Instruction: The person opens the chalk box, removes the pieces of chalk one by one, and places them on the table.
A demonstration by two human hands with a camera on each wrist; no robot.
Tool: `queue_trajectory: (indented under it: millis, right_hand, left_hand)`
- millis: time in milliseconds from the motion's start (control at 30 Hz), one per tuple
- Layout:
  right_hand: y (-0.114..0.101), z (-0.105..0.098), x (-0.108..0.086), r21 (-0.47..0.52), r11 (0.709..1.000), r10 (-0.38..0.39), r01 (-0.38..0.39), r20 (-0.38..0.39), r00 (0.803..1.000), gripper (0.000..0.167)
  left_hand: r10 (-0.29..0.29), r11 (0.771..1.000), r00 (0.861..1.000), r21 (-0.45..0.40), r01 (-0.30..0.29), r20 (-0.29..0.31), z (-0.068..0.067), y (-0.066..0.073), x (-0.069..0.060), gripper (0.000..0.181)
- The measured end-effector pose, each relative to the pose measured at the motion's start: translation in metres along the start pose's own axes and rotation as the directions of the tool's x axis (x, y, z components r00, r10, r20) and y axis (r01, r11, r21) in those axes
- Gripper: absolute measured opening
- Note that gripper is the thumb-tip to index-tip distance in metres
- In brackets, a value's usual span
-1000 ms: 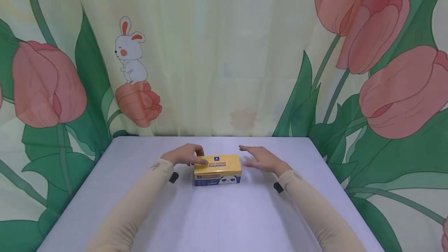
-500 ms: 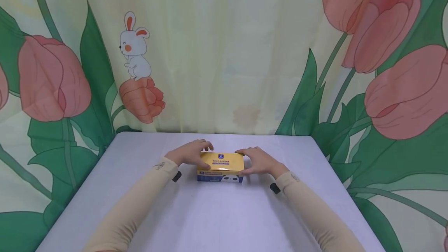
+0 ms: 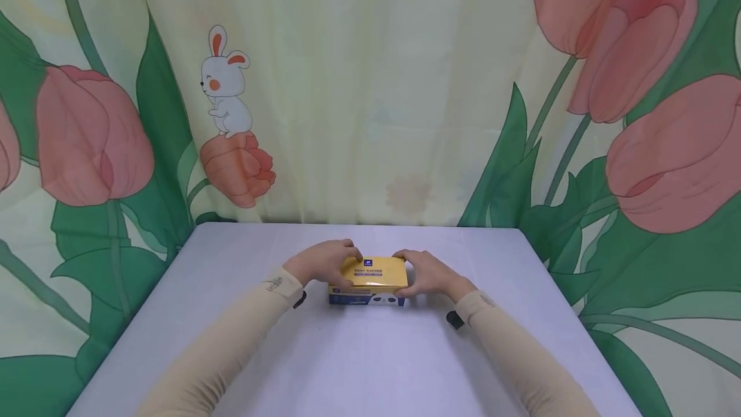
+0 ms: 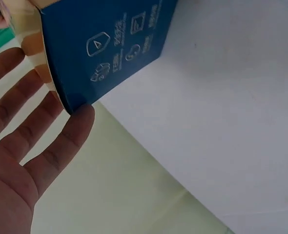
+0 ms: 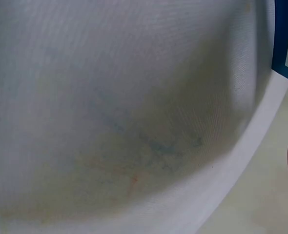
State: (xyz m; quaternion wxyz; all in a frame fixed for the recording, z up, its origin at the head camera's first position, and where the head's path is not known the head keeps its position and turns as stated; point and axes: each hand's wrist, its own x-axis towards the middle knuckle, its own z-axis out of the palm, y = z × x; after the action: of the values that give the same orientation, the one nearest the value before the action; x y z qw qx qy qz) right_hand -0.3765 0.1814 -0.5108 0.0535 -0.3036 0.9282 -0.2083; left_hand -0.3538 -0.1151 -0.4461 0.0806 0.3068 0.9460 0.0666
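In the head view, a yellow and dark-blue cardboard box (image 3: 379, 269) with a panda face on its front lies on the table. My left hand (image 3: 324, 261) is over its left part, the thumb at the front top edge and the fingers towards the back. In the left wrist view, the fingers of that left hand (image 4: 36, 131) look fairly straight and spread, touching the box's edge beside its blue side (image 4: 110, 48). My right hand (image 3: 431, 274) holds the box's right end between thumb and fingers. In the right wrist view only a blue corner (image 5: 286, 53) and fingertips show.
A white-covered table (image 3: 370, 352) lies under the box. Behind it hangs a pale curtain (image 3: 347, 95) printed with tulips and a rabbit. A small black piece (image 3: 455, 320) is at the right wrist. Pale fabric (image 5: 110, 122) fills most of the right wrist view.
My right hand has come in from the right, apart from the box at first, and now holds its right end. My left hand has shifted right over the top. The box looks nearly unmoved.
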Motion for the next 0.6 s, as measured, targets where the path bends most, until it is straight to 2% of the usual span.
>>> queue_trajectory:
  millis: [267, 367, 600]
  right_hand:
    - [-0.001, 0.006, -0.001, 0.093, 0.995, 0.019, -0.02, 0.007, 1.0, 0.095]
    - [-0.001, 0.01, -0.001, 0.141, 0.988, 0.055, -0.057, 0.016, 0.998, 0.094]
    - [0.002, 0.015, -0.001, 0.241, 0.956, 0.162, -0.168, 0.043, 0.986, 0.098]
  left_hand:
    - [0.007, 0.994, 1.0, 0.106, -0.008, 0.01, -0.002, 0.008, 0.004, 0.057]
    - [0.009, 0.992, 1.0, 0.123, -0.011, 0.017, -0.001, 0.009, 0.005, 0.057]
    - [0.109, 0.975, 0.994, 0.193, -0.106, -0.006, 0.002, 0.005, 0.009, 0.054]
